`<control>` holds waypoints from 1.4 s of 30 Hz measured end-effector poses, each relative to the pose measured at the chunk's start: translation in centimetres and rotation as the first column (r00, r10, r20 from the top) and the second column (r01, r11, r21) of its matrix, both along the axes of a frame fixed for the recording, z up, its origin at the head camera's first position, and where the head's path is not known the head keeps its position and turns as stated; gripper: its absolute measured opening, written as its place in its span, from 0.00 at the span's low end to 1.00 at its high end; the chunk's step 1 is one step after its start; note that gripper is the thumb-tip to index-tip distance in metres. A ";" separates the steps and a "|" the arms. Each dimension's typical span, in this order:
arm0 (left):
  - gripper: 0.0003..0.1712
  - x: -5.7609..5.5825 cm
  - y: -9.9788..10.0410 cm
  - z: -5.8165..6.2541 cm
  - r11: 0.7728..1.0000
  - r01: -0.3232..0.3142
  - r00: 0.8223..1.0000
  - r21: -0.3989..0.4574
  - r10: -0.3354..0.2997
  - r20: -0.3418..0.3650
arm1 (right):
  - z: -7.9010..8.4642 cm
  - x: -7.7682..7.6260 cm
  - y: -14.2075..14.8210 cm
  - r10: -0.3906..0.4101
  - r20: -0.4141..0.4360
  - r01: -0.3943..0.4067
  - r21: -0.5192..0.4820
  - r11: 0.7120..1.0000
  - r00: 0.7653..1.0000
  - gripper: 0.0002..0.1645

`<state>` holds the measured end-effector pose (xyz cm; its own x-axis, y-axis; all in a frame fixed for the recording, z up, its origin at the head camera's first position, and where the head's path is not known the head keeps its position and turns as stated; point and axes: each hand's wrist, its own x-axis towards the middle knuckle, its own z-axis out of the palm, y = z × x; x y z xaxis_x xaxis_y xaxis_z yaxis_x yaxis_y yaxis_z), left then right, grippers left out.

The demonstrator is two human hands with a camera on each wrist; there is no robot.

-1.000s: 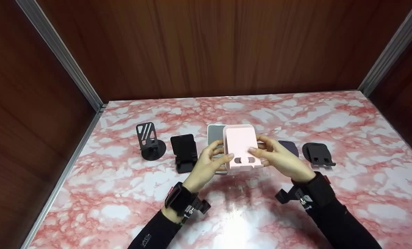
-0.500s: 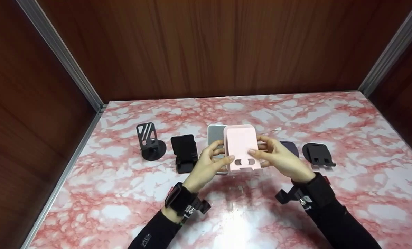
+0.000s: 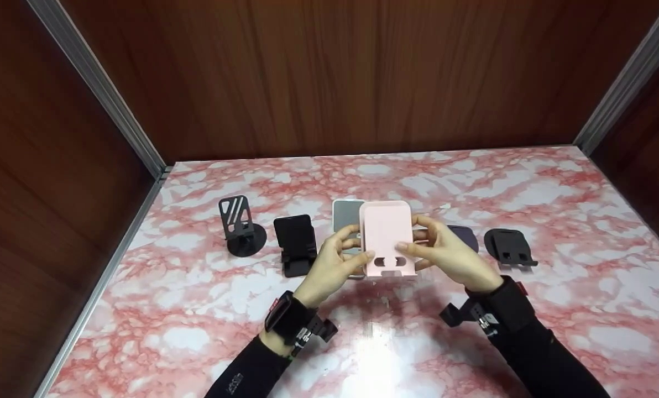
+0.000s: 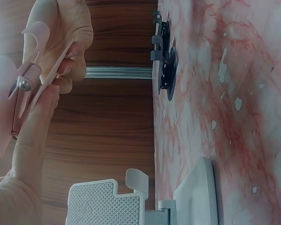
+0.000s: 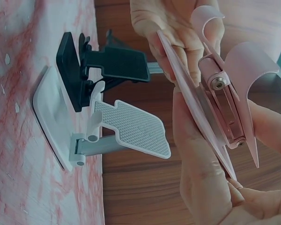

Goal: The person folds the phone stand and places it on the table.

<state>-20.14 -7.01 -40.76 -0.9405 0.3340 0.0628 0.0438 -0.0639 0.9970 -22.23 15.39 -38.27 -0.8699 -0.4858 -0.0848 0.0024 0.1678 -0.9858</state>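
Note:
A pink folding phone stand point(image 3: 387, 235) is held up above the table between both hands. My left hand point(image 3: 332, 265) grips its left edge, thumb on the front plate and fingers behind. On the opposite edge, my right hand point(image 3: 454, 254) pinches it the same way. The right wrist view shows the stand point(image 5: 225, 108) from below, its base plate and upper plate joined by a short hinged arm, with two curled lips. Behind it in the head view, a white and grey phone stand point(image 3: 347, 213) is partly hidden.
Left of the hands stand a black phone stand point(image 3: 295, 243) and a dark slotted stand on a round base point(image 3: 244, 229). To the right lie a dark purple stand point(image 3: 465, 237), partly covered by the right hand, and a folded black stand point(image 3: 509, 247). Wood panels wall the marbled table point(image 3: 197, 342).
The pink phone stand has tilted slightly, so its front plate faces the head camera more squarely and its lower lip looks thinner. Both hands keep their grip.

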 end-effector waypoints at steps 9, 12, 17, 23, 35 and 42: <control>0.28 0.0 0.0 0.0 1.000 -0.002 1.000 0.002 0.002 -0.002 | 0.0 0.0 0.1 -0.002 -0.003 0.002 0.008 1.000 1.000 0.36; 0.29 0.0 0.0 0.0 1.000 -0.006 1.000 -0.008 0.006 -0.005 | 0.0 0.0 0.1 0.002 -0.003 -0.002 -0.001 1.000 1.000 0.36; 0.29 0.2 0.1 0.4 1.000 0.000 1.000 -0.016 0.000 0.002 | 0.0 0.0 0.3 -0.005 -0.008 0.005 -0.001 1.000 1.000 0.36; 0.35 0.6 0.2 0.9 0.997 0.018 1.000 -0.077 -0.020 -0.024 | 0.1 -0.2 0.8 -0.008 -0.008 0.008 0.017 1.000 1.000 0.37; 0.40 1.8 0.2 1.5 0.897 -0.115 0.906 -0.426 -0.081 -0.414 | 0.8 -0.8 2.9 0.004 0.054 0.002 -0.118 0.993 0.999 0.31; 0.41 2.6 0.4 1.7 0.817 -0.201 0.847 -0.541 -0.132 -0.515 | 0.4 -1.0 3.7 0.004 0.097 0.007 -0.113 0.994 0.995 0.31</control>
<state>-17.58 -6.66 -39.10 -0.8328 0.4323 0.3457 0.5407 0.5018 0.6751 -23.24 19.06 -37.85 -0.8609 -0.4962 -0.1128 0.0985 0.0549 -0.9936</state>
